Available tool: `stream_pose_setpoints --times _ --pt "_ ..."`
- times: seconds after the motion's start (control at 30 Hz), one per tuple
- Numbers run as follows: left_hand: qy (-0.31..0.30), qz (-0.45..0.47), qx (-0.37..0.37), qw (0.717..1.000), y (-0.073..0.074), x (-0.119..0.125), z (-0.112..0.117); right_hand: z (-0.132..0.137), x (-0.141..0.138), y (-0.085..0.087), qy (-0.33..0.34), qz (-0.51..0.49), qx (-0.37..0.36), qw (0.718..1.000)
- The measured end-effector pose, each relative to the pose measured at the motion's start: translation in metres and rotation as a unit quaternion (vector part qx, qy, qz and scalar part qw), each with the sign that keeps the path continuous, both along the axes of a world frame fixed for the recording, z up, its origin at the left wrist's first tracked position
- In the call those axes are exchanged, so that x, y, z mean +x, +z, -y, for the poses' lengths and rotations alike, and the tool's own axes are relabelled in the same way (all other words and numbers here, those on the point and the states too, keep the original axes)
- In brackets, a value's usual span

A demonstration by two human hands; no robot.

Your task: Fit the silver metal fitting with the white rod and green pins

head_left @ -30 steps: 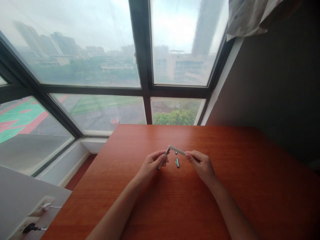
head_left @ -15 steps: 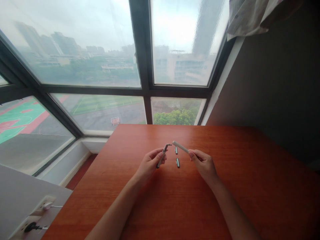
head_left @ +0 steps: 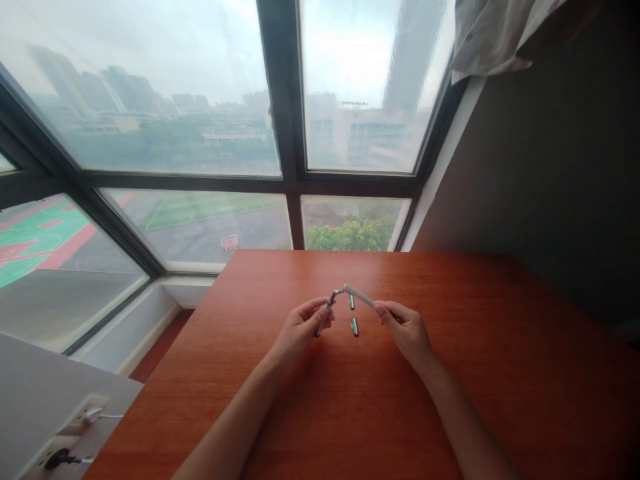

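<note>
My left hand [head_left: 303,323] pinches a razor neck piece [head_left: 331,303], a slim part with a bent metal tip at its upper end and a dark lower end. In my right hand [head_left: 405,327] is a pale, rod-shaped razor handle [head_left: 360,296], gripped near its lower end and slanting up to the left. The handle's far end meets the metal tip, or overlaps it in view; I cannot tell if they are joined. Between the hands, two small razor cartridges with green strips lie on the table: the farther cartridge [head_left: 352,303] and the nearer cartridge [head_left: 355,327].
The reddish-brown wooden table [head_left: 320,413] spreads under both arms. Large framed windows [head_left: 290,133] rise beyond its far edge. At the lower left, a white wall has sockets [head_left: 75,433] with plugs and cords. A pale cloth [head_left: 493,40] hangs at the upper right.
The gap between the bent metal tip and the handle's end has closed. My left hand has shifted slightly right and my right hand slightly left. Both cartridges stay put on the table.
</note>
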State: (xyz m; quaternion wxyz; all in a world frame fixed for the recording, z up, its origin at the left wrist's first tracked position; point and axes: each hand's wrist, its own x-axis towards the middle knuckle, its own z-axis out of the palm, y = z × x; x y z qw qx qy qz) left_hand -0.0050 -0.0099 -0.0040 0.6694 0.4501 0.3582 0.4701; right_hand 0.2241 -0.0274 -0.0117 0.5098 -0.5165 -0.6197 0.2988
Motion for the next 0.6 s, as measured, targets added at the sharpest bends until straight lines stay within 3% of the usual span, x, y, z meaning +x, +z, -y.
stream_pose_setpoints --times 0.6 --pt "0.024 -0.008 0.04 0.999 -0.0023 -0.0006 -0.0006 0.0031 -0.0047 0.0026 0.016 -0.021 -0.041 0.999"
